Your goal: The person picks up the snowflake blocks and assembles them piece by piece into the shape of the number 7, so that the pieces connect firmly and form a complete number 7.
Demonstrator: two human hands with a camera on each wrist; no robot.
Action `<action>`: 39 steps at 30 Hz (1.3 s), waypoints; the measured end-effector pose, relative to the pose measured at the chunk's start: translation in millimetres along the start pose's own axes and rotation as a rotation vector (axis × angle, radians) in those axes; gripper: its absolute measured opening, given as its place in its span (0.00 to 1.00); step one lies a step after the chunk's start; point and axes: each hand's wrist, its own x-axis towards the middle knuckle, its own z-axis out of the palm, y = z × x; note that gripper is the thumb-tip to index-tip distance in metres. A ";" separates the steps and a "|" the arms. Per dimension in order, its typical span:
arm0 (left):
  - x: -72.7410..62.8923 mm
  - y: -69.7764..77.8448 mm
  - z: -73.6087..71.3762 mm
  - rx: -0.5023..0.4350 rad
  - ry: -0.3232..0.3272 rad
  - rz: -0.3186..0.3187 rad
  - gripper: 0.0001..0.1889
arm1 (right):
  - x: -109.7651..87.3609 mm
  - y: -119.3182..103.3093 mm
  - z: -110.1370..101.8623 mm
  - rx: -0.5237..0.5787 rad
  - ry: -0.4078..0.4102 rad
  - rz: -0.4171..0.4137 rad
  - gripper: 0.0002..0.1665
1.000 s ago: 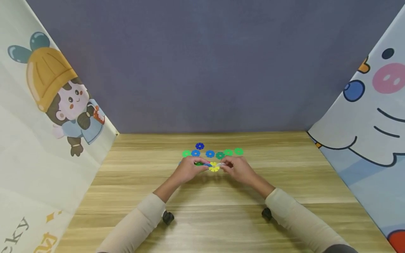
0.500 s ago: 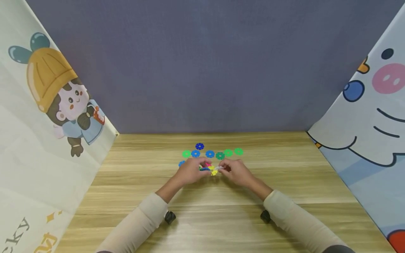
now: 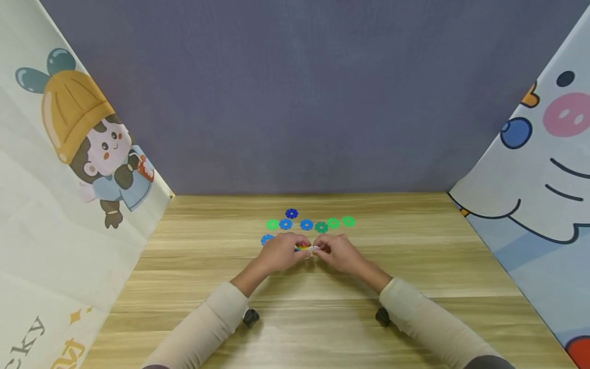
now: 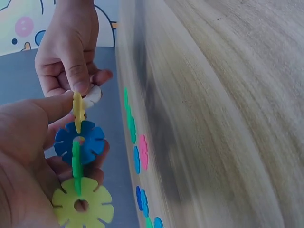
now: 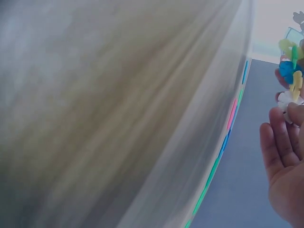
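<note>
My left hand [image 3: 281, 252] holds a short chain of slotted plastic snowflake discs. In the left wrist view the chain runs from a large yellow disc [image 4: 99, 199] through a green disc [image 4: 76, 166] and a blue disc [image 4: 91, 147] to another yellow disc [image 4: 78, 114]. Opposite it, my right hand [image 3: 340, 252] pinches a white disc [image 4: 93, 96] between thumb and fingers. The white disc meets the end yellow disc edge to edge; whether their slots interlock cannot be seen. In the head view the fingers cover most of the chain.
Loose discs lie on the wooden table [image 3: 304, 318] beyond my hands: a dark blue disc [image 3: 291, 213], several blue and green ones, and a pink disc [image 4: 143, 152]. A grey panel [image 3: 295, 102] stands behind, with printed panels at both sides.
My hands have come closer together and slightly nearer to me. The yellow disc, facing the head camera before, now shows nearly edge-on, with the white disc against it.
</note>
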 end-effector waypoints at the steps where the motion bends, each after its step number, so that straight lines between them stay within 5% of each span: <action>1: 0.3 0.4 0.3 0.002 0.009 0.006 0.11 | 0.1 -1.0 0.4 -0.003 -0.002 -0.001 0.04; 6: 0.9 1.1 1.8 0.009 0.047 0.029 0.08 | 1.1 -4.5 2.5 0.007 -0.006 -0.008 0.06; 13: -3.0 -1.4 -0.2 -0.039 0.039 -0.025 0.08 | 2.9 -5.6 2.1 0.067 -0.059 0.025 0.08; 27: -17.8 -20.0 -6.1 -0.018 0.029 -0.078 0.07 | 21.3 11.2 -0.9 -0.045 -0.167 0.059 0.04; 33: -21.0 -26.4 -4.9 -0.015 0.052 -0.058 0.06 | 36.0 14.8 1.7 -0.062 -0.189 0.133 0.08; 39: -23.3 -30.2 -4.6 -0.010 0.069 -0.063 0.05 | 47.0 21.2 12.6 -0.093 -0.227 0.107 0.13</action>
